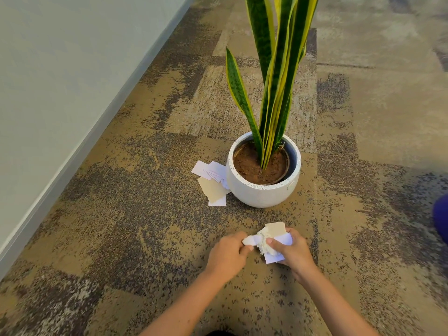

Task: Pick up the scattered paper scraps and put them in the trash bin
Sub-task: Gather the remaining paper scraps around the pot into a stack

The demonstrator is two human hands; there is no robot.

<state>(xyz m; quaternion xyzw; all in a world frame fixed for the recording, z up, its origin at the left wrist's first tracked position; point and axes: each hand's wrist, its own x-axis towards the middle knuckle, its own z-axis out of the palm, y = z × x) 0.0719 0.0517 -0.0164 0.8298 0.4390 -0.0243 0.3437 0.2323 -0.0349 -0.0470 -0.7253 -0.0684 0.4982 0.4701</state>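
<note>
A bundle of paper scraps [269,241], white and beige with a crumpled wad in it, sits between both hands just above the carpet. My right hand [293,251] is closed around the bundle's right side. My left hand [228,253] pinches a white scrap at its left end. A second pile of flat scraps [212,183], white and beige, lies on the carpet against the left side of the plant pot. No trash bin is in view.
A white round pot [263,192] with a tall snake plant [274,81] stands just beyond my hands. A pale wall [60,81] with a grey baseboard runs along the left. A dark blue object [441,217] pokes in at the right edge. Patterned carpet covers the floor.
</note>
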